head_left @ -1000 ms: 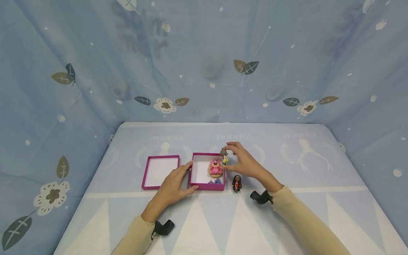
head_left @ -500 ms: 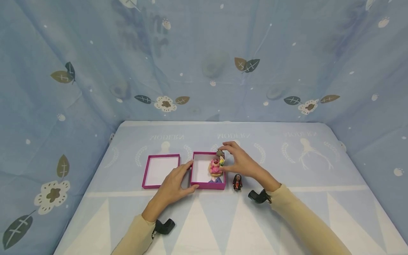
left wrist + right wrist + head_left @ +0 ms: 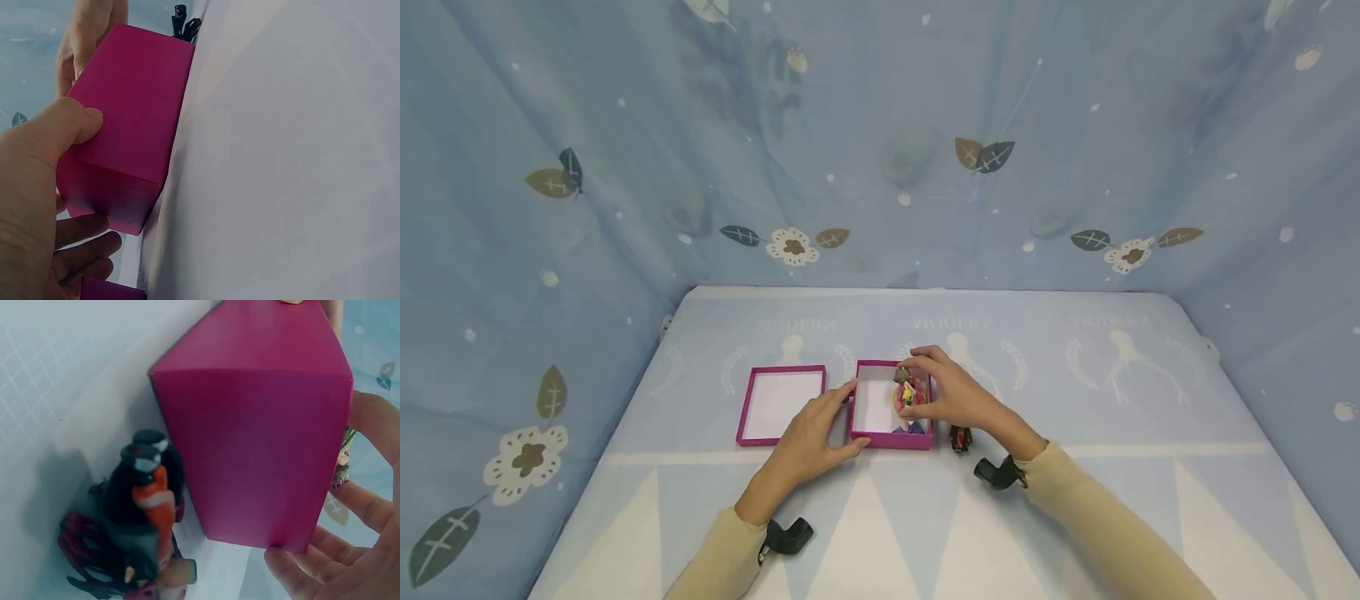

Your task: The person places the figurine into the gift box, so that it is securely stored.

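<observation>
My left hand (image 3: 812, 433) grips a magenta box (image 3: 891, 442) at its left side. In the left wrist view the thumb lies on one wall and the fingers reach round the corner. Over the box's right half, my right hand (image 3: 961, 396) pinches a small toy figure (image 3: 903, 376) with a grey head and yellow-green body, between thumb and fingertips. A pink bear figure (image 3: 920, 398) lies inside, partly covered by that figure and the hand. In front of it in the box is a blue-purple piece (image 3: 910, 428), its kind unclear.
A dark-haired doll (image 3: 960, 439) lies right of the box, partly hidden by my right hand. Left of the box rests its shallow magenta lid (image 3: 782, 368), white inside up. A patterned cloth covers the table (image 3: 880, 517); blue curtains (image 3: 880, 167) hang behind and beside it.
My right hand has carried the grey-headed figure left, from beyond the box's right edge to above the pink bear. It now partly hides the doll. My left hand has stayed on the box.
</observation>
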`<state>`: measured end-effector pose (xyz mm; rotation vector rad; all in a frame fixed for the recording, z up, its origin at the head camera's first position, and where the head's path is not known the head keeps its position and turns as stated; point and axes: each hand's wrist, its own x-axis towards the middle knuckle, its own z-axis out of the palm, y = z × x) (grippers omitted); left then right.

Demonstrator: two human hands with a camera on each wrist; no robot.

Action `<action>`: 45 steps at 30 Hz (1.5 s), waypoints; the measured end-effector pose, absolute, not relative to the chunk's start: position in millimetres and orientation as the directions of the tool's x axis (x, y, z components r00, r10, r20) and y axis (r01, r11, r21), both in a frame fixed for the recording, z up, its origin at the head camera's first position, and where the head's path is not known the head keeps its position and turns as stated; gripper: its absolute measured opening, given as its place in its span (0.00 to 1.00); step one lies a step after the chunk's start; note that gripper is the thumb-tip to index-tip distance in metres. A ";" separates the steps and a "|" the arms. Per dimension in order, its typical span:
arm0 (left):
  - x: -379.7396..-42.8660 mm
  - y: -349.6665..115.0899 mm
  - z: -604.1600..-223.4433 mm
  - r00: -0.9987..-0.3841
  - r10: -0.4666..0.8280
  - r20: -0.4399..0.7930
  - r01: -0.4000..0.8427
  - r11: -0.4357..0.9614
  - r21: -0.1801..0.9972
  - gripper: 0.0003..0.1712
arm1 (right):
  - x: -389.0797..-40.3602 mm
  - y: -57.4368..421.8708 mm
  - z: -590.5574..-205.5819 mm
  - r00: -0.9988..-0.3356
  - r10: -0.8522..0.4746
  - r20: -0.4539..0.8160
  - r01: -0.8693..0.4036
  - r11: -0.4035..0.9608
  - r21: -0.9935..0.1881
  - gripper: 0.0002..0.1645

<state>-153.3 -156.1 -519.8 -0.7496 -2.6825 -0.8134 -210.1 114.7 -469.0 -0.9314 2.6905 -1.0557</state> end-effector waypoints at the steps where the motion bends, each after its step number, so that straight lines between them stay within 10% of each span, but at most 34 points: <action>1: -153.8 -156.2 -519.1 -0.842 0.404 0.359 0.535 0.716 0.449 0.52 | -210.2 114.2 -468.6 -0.809 -0.576 0.117 -0.503 0.575 -0.645 0.41; 45: -156.3 -156.8 -511.8 -0.859 0.407 0.312 0.512 0.715 0.477 0.52 | -222.1 90.7 -481.2 -0.841 -0.532 0.100 -0.479 0.646 -0.594 0.44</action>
